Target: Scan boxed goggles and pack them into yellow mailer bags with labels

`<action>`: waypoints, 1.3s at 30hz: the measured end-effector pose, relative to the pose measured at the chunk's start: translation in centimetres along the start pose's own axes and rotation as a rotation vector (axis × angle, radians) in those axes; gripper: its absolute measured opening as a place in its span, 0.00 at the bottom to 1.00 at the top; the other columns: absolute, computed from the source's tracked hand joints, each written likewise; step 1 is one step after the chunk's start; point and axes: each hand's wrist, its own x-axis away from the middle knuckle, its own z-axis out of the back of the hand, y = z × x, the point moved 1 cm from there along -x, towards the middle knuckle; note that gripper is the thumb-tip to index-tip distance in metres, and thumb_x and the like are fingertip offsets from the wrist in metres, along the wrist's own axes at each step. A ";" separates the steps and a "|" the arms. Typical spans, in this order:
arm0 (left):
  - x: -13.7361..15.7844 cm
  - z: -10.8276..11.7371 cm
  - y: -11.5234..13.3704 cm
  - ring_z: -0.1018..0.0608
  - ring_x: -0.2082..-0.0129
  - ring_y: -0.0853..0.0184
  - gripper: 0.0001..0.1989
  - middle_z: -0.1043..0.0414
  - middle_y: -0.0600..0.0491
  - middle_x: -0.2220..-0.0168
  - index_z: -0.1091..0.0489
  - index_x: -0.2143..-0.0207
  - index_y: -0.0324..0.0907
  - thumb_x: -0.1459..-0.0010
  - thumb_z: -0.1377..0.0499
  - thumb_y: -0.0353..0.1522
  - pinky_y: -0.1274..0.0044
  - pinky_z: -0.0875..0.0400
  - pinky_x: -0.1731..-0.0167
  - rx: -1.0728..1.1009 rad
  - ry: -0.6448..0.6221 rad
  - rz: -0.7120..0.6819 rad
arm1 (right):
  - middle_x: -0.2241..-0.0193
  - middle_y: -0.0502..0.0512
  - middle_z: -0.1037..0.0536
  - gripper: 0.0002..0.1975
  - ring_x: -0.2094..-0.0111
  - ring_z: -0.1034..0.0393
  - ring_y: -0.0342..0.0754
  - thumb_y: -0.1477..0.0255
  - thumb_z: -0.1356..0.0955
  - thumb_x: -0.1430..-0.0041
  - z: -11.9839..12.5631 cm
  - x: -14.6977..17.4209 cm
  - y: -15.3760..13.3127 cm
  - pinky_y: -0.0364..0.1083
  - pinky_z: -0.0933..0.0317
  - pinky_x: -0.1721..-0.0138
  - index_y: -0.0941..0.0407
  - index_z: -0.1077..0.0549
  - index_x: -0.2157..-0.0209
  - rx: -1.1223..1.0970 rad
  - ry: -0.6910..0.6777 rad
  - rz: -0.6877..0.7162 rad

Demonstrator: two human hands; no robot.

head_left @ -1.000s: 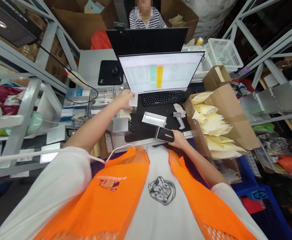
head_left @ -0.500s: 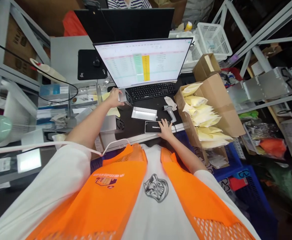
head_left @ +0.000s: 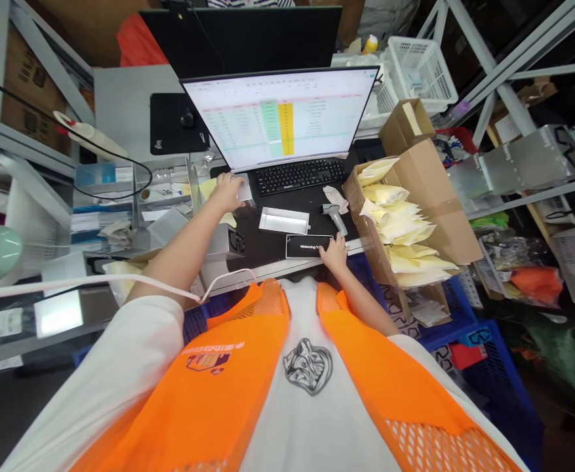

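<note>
My left hand [head_left: 226,193] is closed on a silver box [head_left: 244,189] at the left end of the keyboard. Part of that box is hidden by the fingers. My right hand [head_left: 335,253] rests with fingers apart at the right end of an open box with a black face [head_left: 303,246] and white lettering, the first word reading "Wakening". Just behind it lies an empty-looking white box lid or tray [head_left: 284,221]. A grey handheld scanner [head_left: 334,216] lies close beyond my right fingers. Another silver box [head_left: 225,241], with black glasses pictured on its end, stands below my left wrist.
A monitor [head_left: 287,118] with a spreadsheet stands behind the keyboard [head_left: 301,176]. To the right, a cardboard box [head_left: 417,196] holds several yellow padded envelopes. Divided trays [head_left: 134,196] stand at left. A pale cable [head_left: 95,282] crosses near my left arm.
My right hand has slid right, from atop the black-faced box to its right end. The silver box in my left hand has turned, its glasses picture no longer showing. The view has shifted slightly.
</note>
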 end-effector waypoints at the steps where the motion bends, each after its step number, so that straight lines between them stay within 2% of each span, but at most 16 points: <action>1: -0.2 0.1 -0.1 0.47 0.28 0.41 0.41 0.49 0.35 0.30 0.35 0.37 0.37 0.52 0.29 0.35 0.55 0.45 0.32 -0.001 -0.026 0.010 | 0.27 0.74 0.50 0.31 0.27 0.57 0.68 0.62 0.35 0.33 -0.1 -0.2 0.0 0.70 0.57 0.30 0.67 0.33 0.36 -0.006 -0.009 -0.010; 5: -0.2 0.8 -0.2 0.57 0.26 0.36 0.46 0.59 0.31 0.26 0.40 0.33 0.36 0.52 0.28 0.37 0.48 0.49 0.33 0.000 -0.097 0.094 | 0.27 0.74 0.51 0.30 0.26 0.58 0.67 0.63 0.34 0.35 -0.7 -1.1 0.1 0.70 0.58 0.30 0.65 0.33 0.36 -0.069 -0.031 -0.052; 8: 1.1 1.1 1.7 0.64 0.25 0.33 0.50 0.67 0.30 0.24 0.43 0.31 0.34 0.52 0.28 0.41 0.40 0.59 0.34 -0.008 -0.009 0.107 | 0.27 0.73 0.51 0.30 0.26 0.58 0.66 0.63 0.31 0.37 -1.2 -1.8 0.2 0.68 0.55 0.30 0.63 0.32 0.38 -0.160 -0.053 -0.096; 10: 2.9 0.4 4.6 0.66 0.25 0.38 0.46 0.65 0.32 0.24 0.43 0.30 0.35 0.47 0.32 0.41 0.42 0.63 0.32 0.028 0.107 -0.009 | 0.27 0.72 0.51 0.29 0.26 0.58 0.65 0.64 0.29 0.40 -1.4 -2.2 0.3 0.67 0.54 0.30 0.62 0.31 0.41 -0.222 -0.054 -0.110; 12: 5.1 -1.5 8.4 0.59 0.24 0.46 0.36 0.54 0.36 0.25 0.39 0.32 0.37 0.40 0.38 0.39 0.49 0.59 0.29 0.099 0.126 -0.226 | 0.27 0.72 0.50 0.26 0.26 0.57 0.64 0.65 0.27 0.42 -1.6 -2.5 0.5 0.66 0.53 0.30 0.61 0.29 0.44 -0.277 -0.039 -0.111; 14: 7.5 -4.6 12.1 0.48 0.25 0.53 0.30 0.41 0.40 0.30 0.35 0.34 0.39 0.37 0.42 0.38 0.58 0.51 0.28 0.148 -0.057 -0.463 | 0.27 0.71 0.48 0.23 0.26 0.55 0.63 0.67 0.26 0.44 -1.6 -2.6 0.6 0.66 0.53 0.30 0.60 0.28 0.48 -0.330 -0.016 -0.105; 15: 8.5 -6.3 13.5 0.46 0.25 0.54 0.31 0.40 0.41 0.30 0.36 0.33 0.40 0.37 0.42 0.38 0.59 0.48 0.29 0.151 -0.141 -0.503 | 0.28 0.71 0.48 0.21 0.26 0.55 0.63 0.68 0.26 0.45 -1.6 -2.6 0.5 0.66 0.53 0.30 0.59 0.28 0.50 -0.356 0.001 -0.097; 17: 10.0 -9.4 15.1 0.51 0.24 0.50 0.39 0.49 0.40 0.26 0.43 0.28 0.39 0.40 0.39 0.38 0.57 0.49 0.29 0.120 -0.230 -0.429 | 0.27 0.70 0.48 0.19 0.26 0.57 0.64 0.68 0.26 0.46 -1.6 -2.4 0.3 0.70 0.55 0.31 0.57 0.28 0.54 -0.396 0.038 -0.079; 20: 11.0 -12.6 15.0 0.58 0.24 0.47 0.49 0.61 0.38 0.23 0.55 0.24 0.37 0.41 0.37 0.41 0.52 0.51 0.30 0.111 -0.269 -0.237 | 0.27 0.68 0.48 0.18 0.25 0.61 0.65 0.69 0.25 0.47 -1.1 -1.7 -0.5 0.76 0.61 0.32 0.56 0.29 0.56 -0.412 0.082 -0.044; 22: 11.2 -13.8 14.4 0.60 0.24 0.48 0.48 0.63 0.38 0.23 0.57 0.24 0.37 0.38 0.39 0.43 0.52 0.52 0.30 0.129 -0.256 -0.195 | 0.27 0.67 0.47 0.17 0.25 0.61 0.66 0.69 0.26 0.47 -0.4 -1.0 -1.3 0.77 0.62 0.32 0.56 0.28 0.56 -0.398 0.100 -0.007; 25: 11.3 -14.7 13.9 0.62 0.23 0.48 0.46 0.65 0.38 0.23 0.55 0.24 0.36 0.36 0.42 0.45 0.51 0.57 0.29 0.133 -0.197 -0.188 | 0.27 0.64 0.46 0.16 0.26 0.58 0.63 0.68 0.28 0.42 0.9 0.3 -2.6 0.74 0.59 0.31 0.55 0.26 0.52 -0.360 0.086 0.117; 30: 11.1 -15.3 14.2 0.63 0.24 0.46 0.47 0.64 0.36 0.23 0.56 0.24 0.35 0.36 0.43 0.48 0.49 0.64 0.29 0.197 -0.172 -0.173 | 0.27 0.59 0.46 0.24 0.27 0.52 0.56 0.67 0.30 0.37 2.5 1.3 -4.6 0.59 0.52 0.29 0.52 0.25 0.40 -0.242 -0.047 0.391; 33: 11.4 -14.7 15.1 0.64 0.24 0.44 0.54 0.64 0.34 0.24 0.59 0.24 0.34 0.40 0.40 0.52 0.49 0.65 0.29 0.271 -0.132 -0.168 | 0.30 0.60 0.40 0.24 0.29 0.45 0.53 0.68 0.35 0.32 3.9 1.1 -5.3 0.54 0.49 0.29 0.54 0.27 0.37 -0.213 -0.002 0.364; 36: 11.8 -12.5 16.9 0.62 0.24 0.43 0.62 0.63 0.32 0.24 0.63 0.24 0.34 0.45 0.35 0.55 0.52 0.63 0.28 0.334 0.007 -0.206 | 0.32 0.61 0.37 0.24 0.31 0.42 0.53 0.67 0.38 0.30 6.5 1.4 -5.8 0.53 0.47 0.30 0.56 0.28 0.36 -0.275 0.091 0.319; 39: 11.9 -8.2 18.3 0.52 0.26 0.42 0.60 0.54 0.33 0.27 0.63 0.24 0.37 0.44 0.36 0.54 0.54 0.56 0.29 0.336 0.148 -0.183 | 0.32 0.60 0.36 0.26 0.31 0.43 0.55 0.59 0.36 0.30 10.1 2.0 -6.1 0.54 0.49 0.29 0.54 0.29 0.36 -0.421 0.164 0.467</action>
